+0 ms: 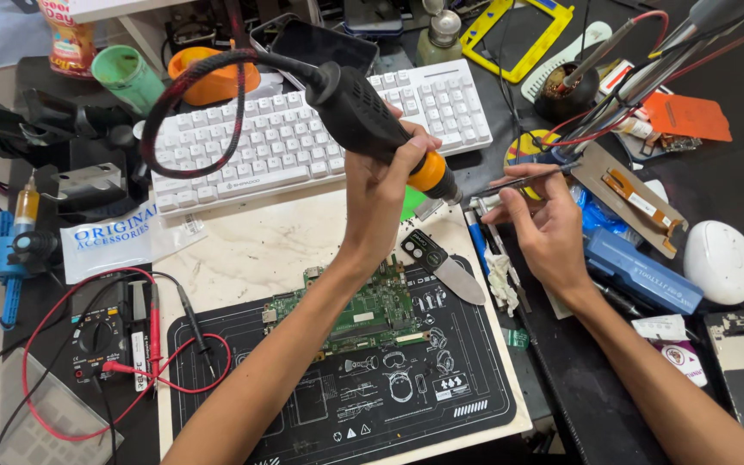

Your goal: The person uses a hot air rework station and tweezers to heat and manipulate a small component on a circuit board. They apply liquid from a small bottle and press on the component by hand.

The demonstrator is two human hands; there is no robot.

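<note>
We see the left hand (385, 176) raised above the bench, its forearm rising from the lower left, wrist bent and fingers wrapped tight round a black hot-air gun (363, 112). The gun tilts down to the right, its orange collar and metal nozzle poking out past the thumb, its braided red-black cord (184, 90) looping back over the white keyboard (303, 129).

The right hand (544, 224) reaches in from the lower right, forearm stretched across the dark table (734, 172). It pinches slim tweezers (518, 182) between thumb and forefinger; the other fingers curl loosely below. The tweezers lie nearly level, one end pointing left toward the nozzle, very near it; we cannot tell whether they touch.

Below both hands, well under the nozzle, a green circuit board (363, 310) lies on a black printed mat (346, 396). A metal spudger (445, 267) rests just right of the board. A multimeter (101, 336) with red leads sits at the left.
</note>
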